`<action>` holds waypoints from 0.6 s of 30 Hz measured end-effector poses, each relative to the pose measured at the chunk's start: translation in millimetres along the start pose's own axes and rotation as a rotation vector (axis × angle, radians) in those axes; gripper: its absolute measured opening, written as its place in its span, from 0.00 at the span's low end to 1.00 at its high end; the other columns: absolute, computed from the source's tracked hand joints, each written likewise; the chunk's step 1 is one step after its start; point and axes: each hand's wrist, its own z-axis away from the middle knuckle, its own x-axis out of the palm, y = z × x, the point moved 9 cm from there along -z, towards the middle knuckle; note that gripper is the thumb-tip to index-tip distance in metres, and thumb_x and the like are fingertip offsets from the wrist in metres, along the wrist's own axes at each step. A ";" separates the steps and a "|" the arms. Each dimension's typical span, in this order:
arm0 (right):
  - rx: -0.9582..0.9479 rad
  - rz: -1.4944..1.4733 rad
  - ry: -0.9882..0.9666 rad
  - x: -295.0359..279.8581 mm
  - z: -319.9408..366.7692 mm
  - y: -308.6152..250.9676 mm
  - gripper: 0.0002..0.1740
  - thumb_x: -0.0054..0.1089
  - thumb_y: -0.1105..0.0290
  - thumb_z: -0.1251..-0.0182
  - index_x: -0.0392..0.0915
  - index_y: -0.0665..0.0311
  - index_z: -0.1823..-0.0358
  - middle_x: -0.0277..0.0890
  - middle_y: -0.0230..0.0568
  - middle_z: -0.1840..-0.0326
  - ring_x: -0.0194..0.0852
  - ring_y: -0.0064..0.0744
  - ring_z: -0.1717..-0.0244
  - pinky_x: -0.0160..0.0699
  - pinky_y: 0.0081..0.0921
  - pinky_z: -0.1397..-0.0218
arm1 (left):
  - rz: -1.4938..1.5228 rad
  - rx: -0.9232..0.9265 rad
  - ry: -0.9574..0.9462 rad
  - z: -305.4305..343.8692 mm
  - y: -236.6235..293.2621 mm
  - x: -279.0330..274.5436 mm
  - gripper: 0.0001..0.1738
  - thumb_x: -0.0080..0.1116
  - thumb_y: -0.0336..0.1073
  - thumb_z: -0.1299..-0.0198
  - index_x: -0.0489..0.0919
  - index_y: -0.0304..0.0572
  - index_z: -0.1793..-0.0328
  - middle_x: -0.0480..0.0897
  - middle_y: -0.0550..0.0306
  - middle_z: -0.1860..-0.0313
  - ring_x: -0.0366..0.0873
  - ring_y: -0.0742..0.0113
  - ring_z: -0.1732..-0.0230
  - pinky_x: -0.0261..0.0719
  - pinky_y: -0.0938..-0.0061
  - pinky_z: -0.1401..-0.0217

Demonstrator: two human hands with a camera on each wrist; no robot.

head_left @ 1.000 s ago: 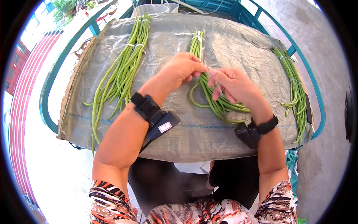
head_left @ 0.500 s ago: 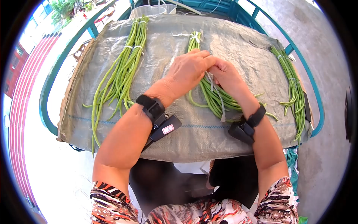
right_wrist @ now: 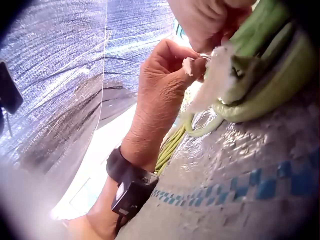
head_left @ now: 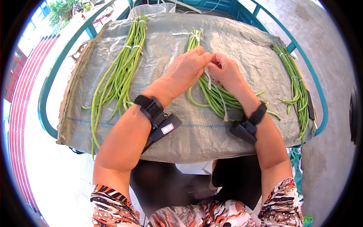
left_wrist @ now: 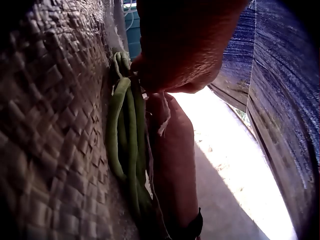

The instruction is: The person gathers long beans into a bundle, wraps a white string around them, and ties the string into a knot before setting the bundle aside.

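Note:
In the head view, my left hand and right hand meet over the middle bundle of long green beans. Between thumb and forefinger, the left hand pinches a white plastic strip, as the right wrist view shows. Curled fingers of the right hand hold the strip close beside it. Two loose strip ends hang below the hands over the beans. A second white tie circles the bundle near its top. The spot where the strip meets the beans is hidden behind the hands.
A tied bean bundle lies to the left, another near the right edge. All rest on a grey woven sheet between teal metal rails. Clear plastic containers stand at the back.
The hands have come together over the bundle, the right hand's looser fingers curling in. Strip ends now dangle below them. Since half a second ago the hands have drawn slightly apart.

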 end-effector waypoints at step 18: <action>0.050 -0.141 -0.096 10.3 -1.3 8.0 0.07 0.56 0.71 0.34 0.77 0.65 0.58 0.72 0.26 0.72 0.64 0.14 0.76 0.64 0.15 0.74 | -0.055 -0.015 0.019 -0.2 1.6 -1.3 0.04 0.52 0.27 0.42 0.71 0.41 0.61 0.73 0.53 0.64 0.76 0.49 0.62 0.75 0.62 0.62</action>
